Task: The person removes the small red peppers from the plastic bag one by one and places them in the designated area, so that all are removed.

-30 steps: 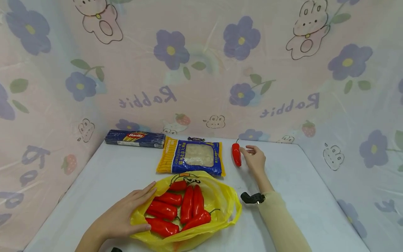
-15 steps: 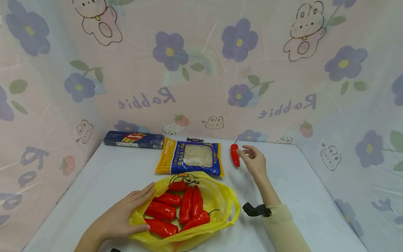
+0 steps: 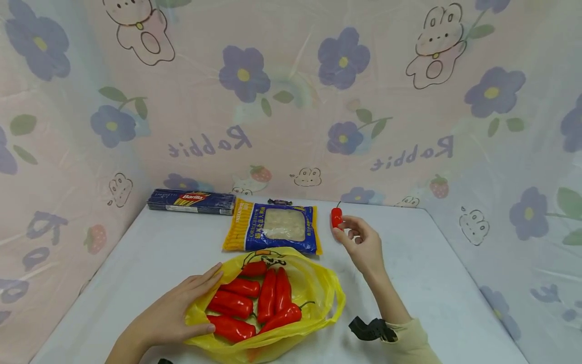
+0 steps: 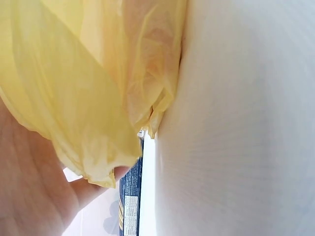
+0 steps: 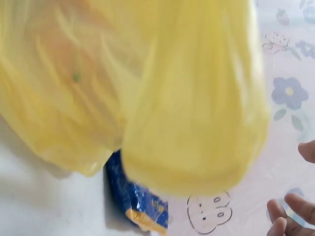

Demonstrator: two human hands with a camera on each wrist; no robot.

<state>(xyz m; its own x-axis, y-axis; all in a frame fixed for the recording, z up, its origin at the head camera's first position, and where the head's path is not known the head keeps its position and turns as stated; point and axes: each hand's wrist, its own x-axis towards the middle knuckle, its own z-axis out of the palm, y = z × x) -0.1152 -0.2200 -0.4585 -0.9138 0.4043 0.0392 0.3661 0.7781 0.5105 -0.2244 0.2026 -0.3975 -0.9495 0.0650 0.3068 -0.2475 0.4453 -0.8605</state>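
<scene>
A red pepper (image 3: 336, 216) lies toward one o'clock on the white counter (image 3: 423, 283), stem toward twelve. The right hand (image 3: 366, 245) comes at it from five o'clock, thumb and forefinger at its lower end, which they hide; I cannot tell whether the grip has closed on it. At nine o'clock, well apart from the dark blue box (image 3: 191, 202) in line with it, sits a blue-and-yellow pasta pack (image 3: 284, 225), with a small wrapped sweet (image 3: 279, 202) just beyond its far edge. At seven o'clock a yellow bag (image 3: 316, 290) gapes, holding more red peppers (image 3: 229, 304). The left hand (image 3: 165, 313) rests against its nine o'clock side, fingers straight, thumb spread wide. Flowered cloth (image 3: 291, 116) hangs behind.
</scene>
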